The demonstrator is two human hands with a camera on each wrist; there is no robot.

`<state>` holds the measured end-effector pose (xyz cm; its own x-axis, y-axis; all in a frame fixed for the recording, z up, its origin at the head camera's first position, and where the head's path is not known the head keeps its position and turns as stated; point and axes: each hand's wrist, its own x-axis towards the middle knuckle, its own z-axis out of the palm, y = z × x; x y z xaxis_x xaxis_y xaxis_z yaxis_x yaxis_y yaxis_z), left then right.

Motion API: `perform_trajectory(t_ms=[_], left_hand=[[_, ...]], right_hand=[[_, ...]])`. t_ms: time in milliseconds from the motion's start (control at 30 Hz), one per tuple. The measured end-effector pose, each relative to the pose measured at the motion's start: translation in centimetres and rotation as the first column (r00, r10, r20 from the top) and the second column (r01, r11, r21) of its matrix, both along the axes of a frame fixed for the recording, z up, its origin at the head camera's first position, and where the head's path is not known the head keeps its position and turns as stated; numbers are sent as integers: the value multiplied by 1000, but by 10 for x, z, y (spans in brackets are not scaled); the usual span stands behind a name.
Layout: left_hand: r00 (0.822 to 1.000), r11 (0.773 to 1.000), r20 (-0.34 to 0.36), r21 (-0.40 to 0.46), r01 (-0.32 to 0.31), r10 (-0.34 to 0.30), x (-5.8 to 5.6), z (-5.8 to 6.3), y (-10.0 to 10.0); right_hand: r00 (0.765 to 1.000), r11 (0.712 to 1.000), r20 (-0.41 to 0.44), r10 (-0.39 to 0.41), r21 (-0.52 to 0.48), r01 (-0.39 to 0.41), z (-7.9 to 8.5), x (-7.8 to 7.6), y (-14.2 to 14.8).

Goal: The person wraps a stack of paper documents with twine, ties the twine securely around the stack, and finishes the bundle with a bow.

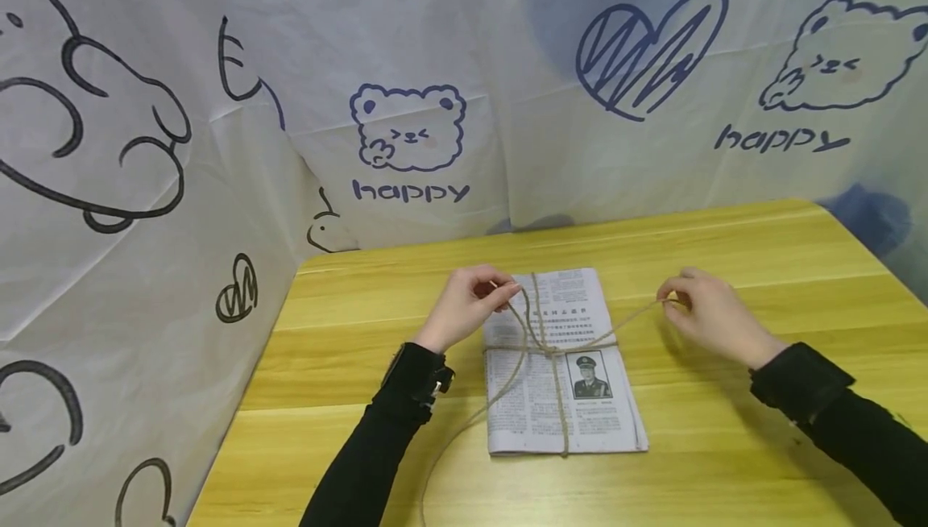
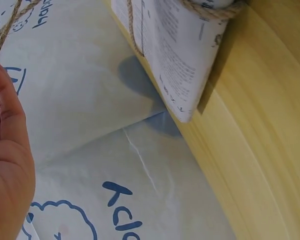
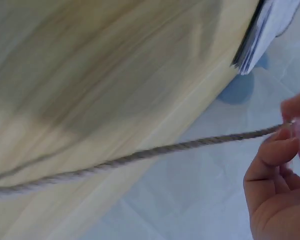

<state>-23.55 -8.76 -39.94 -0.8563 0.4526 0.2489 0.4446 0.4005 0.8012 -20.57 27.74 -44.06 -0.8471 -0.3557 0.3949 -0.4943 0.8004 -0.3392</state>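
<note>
A folded stack of newspapers (image 1: pixel 524 402) lies on the table, with brown twine (image 1: pixel 558 386) wrapped lengthwise and crosswise around it and meeting near the middle of the top sheet. My left hand (image 1: pixel 467 301), raised over the stack's upper left edge, pinches one length of the twine between thumb and fingers. From there the twine drops to the crossing, and a long tail curves down past the stack's left side. Out to the right, my right hand (image 1: pixel 714 317) pinches another length, which runs fairly straight from the crossing. In the right wrist view this twine (image 3: pixel 175 147) stretches from the fingertips.
The yellow wood-grain table (image 1: pixel 348 317) extends on both sides of the stack. Behind it and along the left hangs a pale cloth (image 1: pixel 536 148) printed with bears, hearts and words. Black sleeves cover both forearms.
</note>
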Motion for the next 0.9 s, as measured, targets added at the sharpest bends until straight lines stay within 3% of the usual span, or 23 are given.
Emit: perform_trajectory(t_ms=[300, 467, 633, 700, 767, 867, 900], left_hand=[[1000, 1000, 1, -22, -19, 19, 2, 0, -10], [1000, 1000, -5, -26, -14, 14, 4, 2, -13], [1000, 1000, -9, -13, -8, 7, 6, 1, -17], [1000, 1000, -12, 5, 1, -1, 8, 0, -19], [1000, 999, -14, 33, 13, -13, 9, -1, -20], [1000, 997, -22, 73, 22, -21, 10, -3, -22], [999, 996, -22, 83, 28, -26, 10, -3, -22]], right_hand=[[977, 978, 212, -34, -193, 76, 15, -9, -7], [983, 958, 181, -24, -276, 74, 28, -23, -35], [984, 929, 159, 80, -370, -15, 47, -38, -78], [973, 888, 162, 165, -453, -76, 55, -42, -96], [945, 819, 173, 277, -557, -138, 60, -45, -112], [860, 672, 223, 460, -721, -173, 59, -49, -130], [833, 645, 243, 497, -746, -167, 57, -49, -134]])
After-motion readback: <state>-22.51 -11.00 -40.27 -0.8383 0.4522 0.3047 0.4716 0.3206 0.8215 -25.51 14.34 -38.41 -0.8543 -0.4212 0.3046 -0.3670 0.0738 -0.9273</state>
